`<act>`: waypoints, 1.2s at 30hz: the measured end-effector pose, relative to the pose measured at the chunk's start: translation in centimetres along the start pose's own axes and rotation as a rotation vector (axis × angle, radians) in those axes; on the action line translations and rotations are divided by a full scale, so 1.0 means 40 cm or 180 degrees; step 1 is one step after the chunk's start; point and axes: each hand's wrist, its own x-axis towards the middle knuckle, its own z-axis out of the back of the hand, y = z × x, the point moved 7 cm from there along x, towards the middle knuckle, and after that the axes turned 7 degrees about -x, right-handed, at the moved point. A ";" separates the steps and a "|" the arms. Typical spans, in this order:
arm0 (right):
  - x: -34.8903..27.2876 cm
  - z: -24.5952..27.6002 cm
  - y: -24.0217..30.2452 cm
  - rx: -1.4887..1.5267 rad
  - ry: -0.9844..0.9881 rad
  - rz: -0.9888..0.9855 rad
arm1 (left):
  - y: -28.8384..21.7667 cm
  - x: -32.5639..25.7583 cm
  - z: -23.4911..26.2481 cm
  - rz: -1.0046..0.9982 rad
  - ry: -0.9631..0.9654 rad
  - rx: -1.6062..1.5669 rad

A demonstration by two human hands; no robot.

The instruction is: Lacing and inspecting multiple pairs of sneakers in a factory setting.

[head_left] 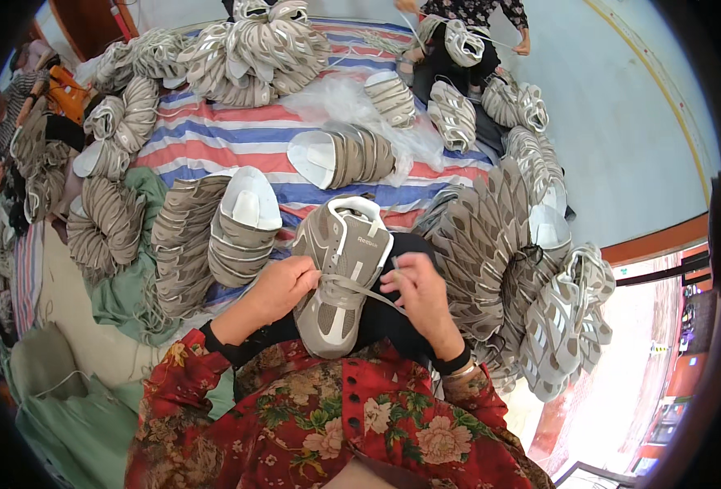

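Observation:
A grey-brown shoe upper [342, 253] with a white lining rests on my lap, its toe toward me and its opening away from me. A flat beige shoelace [356, 287] crosses its front and trails off to the right. On the shoe's left side, my left hand [280, 287] is closed, thumb and finger pinching the lace at the eyelet edge. My right hand [422, 295] is just right of the shoe, apart from it, with curled fingers pinched at a lace end. The lace's loose stretch passes below those fingers.
Stacked shoe uppers [185, 244] stand at left, with another bundle [340, 156] ahead on the striped sheet [205, 134]. A large pile [482, 253] is close on my right. Green cloth [83, 432] lies lower left. Other people [474, 16] work at the far side and far left.

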 end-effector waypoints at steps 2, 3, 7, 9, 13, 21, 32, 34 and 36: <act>-0.023 -0.016 -0.009 -0.0173 0.0295 -0.0354 | 0.006 -0.001 -0.007 0.0471 0.0133 -0.0442; -0.035 -0.022 -0.020 -0.0164 0.0280 -0.0369 | 0.004 0.002 -0.013 0.0471 0.0156 -0.0441; -0.054 -0.037 -0.022 -0.0848 0.0178 0.0181 | -0.032 0.030 -0.012 0.0292 -0.0260 0.0257; -0.061 -0.035 -0.012 -0.0885 0.0076 0.0138 | -0.104 0.027 0.002 -0.0280 -0.0490 0.1112; -0.045 -0.050 -0.002 -0.1086 -0.0084 0.0299 | -0.096 0.043 0.001 -0.0185 -0.0472 0.1368; -0.011 -0.047 -0.005 -0.1091 -0.0075 0.0264 | 0.034 0.022 -0.013 0.0586 -0.0256 -0.0585; 0.009 -0.053 0.043 -0.1457 0.0585 0.0903 | 0.014 0.032 -0.009 0.0710 -0.0210 -0.0739; -0.003 -0.061 0.039 -0.1392 0.0542 0.0879 | -0.105 0.032 -0.003 -0.0897 -0.0457 0.1389; -0.009 -0.061 0.022 -0.1599 0.0463 0.0967 | -0.136 0.040 -0.015 -0.0987 -0.0259 0.1497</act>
